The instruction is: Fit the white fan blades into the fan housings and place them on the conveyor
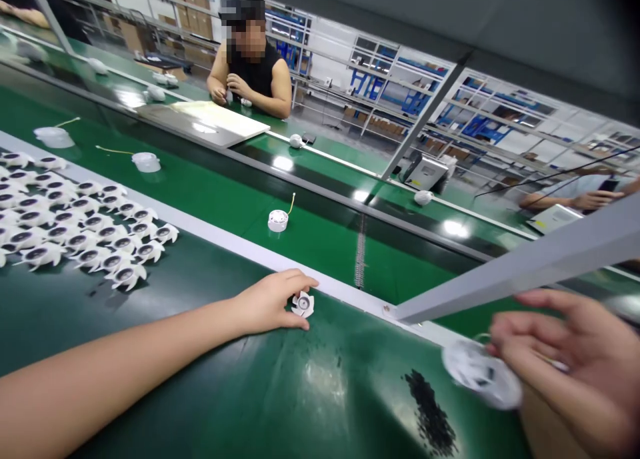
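My left hand (273, 302) rests at the table's far edge, thumb and fingers curved around a small white fan impeller (303, 304) with a grey ring at its hub. At the right, my right hand (570, 359) is blurred by motion. Its fingers pinch a round white fan housing (483, 374), which hangs tilted over the table; a thin wire shows near the fingers. Left of the housing, a heap of small black pieces (430, 412) lies on the green table (225, 392).
Many white impellers (80, 219) lie in rows at the left. Beyond the pale rail (215, 239), white housings with wires (278, 220) sit on a green belt (210, 199). A slanted grey post (500, 266) rises near my right hand. A co-worker (255, 59) sits across the line.
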### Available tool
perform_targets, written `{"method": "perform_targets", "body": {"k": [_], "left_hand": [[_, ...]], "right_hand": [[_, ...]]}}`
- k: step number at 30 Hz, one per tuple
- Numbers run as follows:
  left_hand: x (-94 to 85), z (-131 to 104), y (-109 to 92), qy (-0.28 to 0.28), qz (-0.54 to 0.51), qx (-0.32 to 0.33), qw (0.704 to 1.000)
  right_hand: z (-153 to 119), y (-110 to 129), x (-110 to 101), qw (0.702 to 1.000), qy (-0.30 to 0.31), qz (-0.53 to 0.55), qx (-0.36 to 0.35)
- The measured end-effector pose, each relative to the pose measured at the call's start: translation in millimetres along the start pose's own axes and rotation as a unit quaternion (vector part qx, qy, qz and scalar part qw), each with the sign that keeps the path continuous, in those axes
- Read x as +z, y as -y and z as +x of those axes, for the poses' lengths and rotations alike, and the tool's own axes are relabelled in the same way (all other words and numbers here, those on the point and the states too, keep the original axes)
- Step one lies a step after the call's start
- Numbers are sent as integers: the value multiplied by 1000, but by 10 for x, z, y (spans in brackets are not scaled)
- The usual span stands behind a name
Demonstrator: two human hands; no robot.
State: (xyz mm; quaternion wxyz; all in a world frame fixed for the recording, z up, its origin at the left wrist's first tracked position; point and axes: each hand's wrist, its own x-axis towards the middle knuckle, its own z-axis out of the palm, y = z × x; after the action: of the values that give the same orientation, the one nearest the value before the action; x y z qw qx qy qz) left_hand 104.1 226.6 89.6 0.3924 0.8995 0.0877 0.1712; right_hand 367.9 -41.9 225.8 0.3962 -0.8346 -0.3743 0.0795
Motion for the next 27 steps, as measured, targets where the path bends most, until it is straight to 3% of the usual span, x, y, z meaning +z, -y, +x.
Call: {"method": "perform_targets", "body": {"k": [4, 7, 9, 12, 17, 21, 27], "left_hand": [[-6, 10, 16, -2, -13, 10, 1000], [-16, 16, 1, -9, -17, 22, 1000], [-23, 24, -14, -15, -24, 30, 999], [-20, 36, -29, -22, -27, 42, 999], [3, 45, -10, -29, -18, 21, 999], [-83, 39, -14, -1, -39, 25, 999], [-255, 49, -12, 72, -183, -59, 979]], "right_hand": [[37, 404, 700, 988, 152, 22, -34], [61, 456, 1123, 979, 196, 28, -52], [83, 433, 1292, 977, 198, 21, -80], [118, 383, 1419, 969, 197, 23, -150], [119, 262, 1636, 923, 269, 23, -272], [115, 193, 1762, 920, 285, -8, -270], [88, 293, 1646, 932, 269, 32, -242]]}}
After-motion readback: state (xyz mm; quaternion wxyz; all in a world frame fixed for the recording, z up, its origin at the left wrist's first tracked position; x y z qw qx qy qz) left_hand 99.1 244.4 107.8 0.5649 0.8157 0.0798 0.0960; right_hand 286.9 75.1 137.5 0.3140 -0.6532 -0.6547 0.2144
